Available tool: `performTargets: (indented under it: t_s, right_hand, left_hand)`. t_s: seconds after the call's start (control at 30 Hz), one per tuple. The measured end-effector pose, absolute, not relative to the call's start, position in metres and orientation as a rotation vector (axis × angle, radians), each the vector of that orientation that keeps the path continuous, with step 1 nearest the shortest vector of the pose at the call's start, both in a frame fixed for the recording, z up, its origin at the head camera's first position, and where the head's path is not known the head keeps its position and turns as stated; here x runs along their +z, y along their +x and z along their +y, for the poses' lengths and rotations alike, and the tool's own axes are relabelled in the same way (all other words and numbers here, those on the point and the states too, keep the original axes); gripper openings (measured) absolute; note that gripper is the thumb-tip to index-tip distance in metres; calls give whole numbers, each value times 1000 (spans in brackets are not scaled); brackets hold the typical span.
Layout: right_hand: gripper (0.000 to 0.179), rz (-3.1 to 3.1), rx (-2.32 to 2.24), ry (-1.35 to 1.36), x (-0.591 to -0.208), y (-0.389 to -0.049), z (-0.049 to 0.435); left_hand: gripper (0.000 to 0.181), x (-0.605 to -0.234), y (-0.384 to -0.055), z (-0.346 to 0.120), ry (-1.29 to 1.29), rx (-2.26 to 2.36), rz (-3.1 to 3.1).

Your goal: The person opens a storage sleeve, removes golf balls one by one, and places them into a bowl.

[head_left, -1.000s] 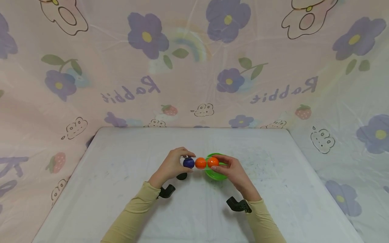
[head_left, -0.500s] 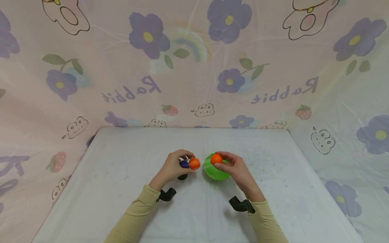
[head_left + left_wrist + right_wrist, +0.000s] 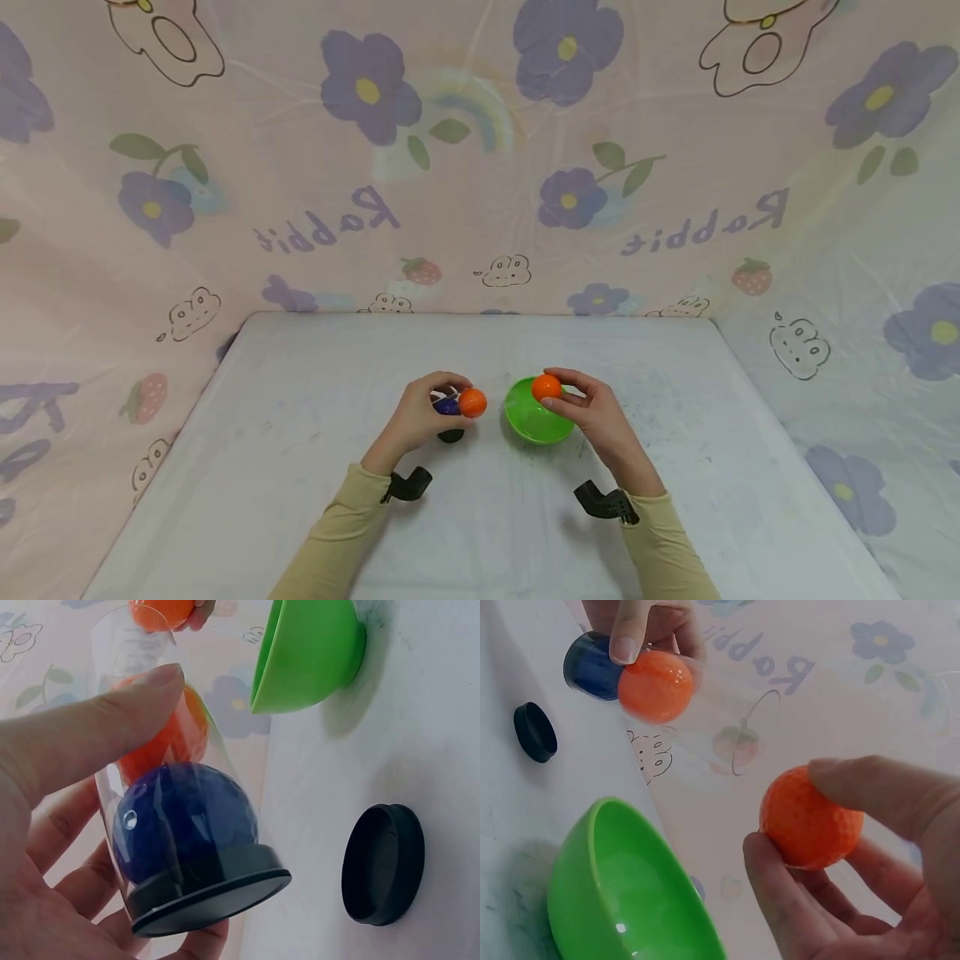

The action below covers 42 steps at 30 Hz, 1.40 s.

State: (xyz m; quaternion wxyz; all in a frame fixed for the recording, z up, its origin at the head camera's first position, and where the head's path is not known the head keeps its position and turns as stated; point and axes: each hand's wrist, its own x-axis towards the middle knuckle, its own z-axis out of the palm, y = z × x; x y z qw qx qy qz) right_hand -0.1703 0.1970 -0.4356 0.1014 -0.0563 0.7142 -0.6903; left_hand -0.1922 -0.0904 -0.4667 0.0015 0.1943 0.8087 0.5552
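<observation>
My left hand (image 3: 416, 421) grips a clear plastic tube (image 3: 112, 645) with a black cap on one end. Inside the tube, a dark blue golf ball (image 3: 184, 817) sits against that cap, and an orange golf ball (image 3: 656, 686) lies beside it. The tube's other end is uncapped and points toward my right hand (image 3: 592, 412). Between thumb and fingers, that hand pinches a second orange golf ball (image 3: 811, 817), apart from the tube and over the far right part of a green bowl (image 3: 538, 425).
A loose black cap (image 3: 382, 864) lies on the white table (image 3: 465, 533) beneath my left hand. Black wrist mounts (image 3: 600, 500) stick out from both sleeves. A curtain (image 3: 480, 167) printed with flowers and rabbits hangs behind the table.
My right hand has drawn its orange ball away from the tube's open end, to the right and slightly farther off. My left hand has shifted a little left with the tube; the bowl shows more.
</observation>
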Motion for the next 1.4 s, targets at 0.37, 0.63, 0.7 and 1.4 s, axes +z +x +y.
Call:
performTargets:
  t_s: [0.37, 0.63, 0.7, 1.4]
  right_hand:
    - [49, 2234, -1969, -210, -451, -175, 190]
    - [42, 2466, -1747, -243, -465, -176, 183]
    - [41, 2514, -1689, -256, -465, -174, 180]
    - [39, 2635, -1470, -333, -469, -174, 168]
  left_hand:
    - [48, -466, -192, -93, 519, 1739, 2554]
    - [49, -469, -190, -95, 474, 1752, 2563]
    - [49, -469, -190, -96, 463, 1758, 2562]
    - [47, -473, -190, -97, 421, 1771, 2522]
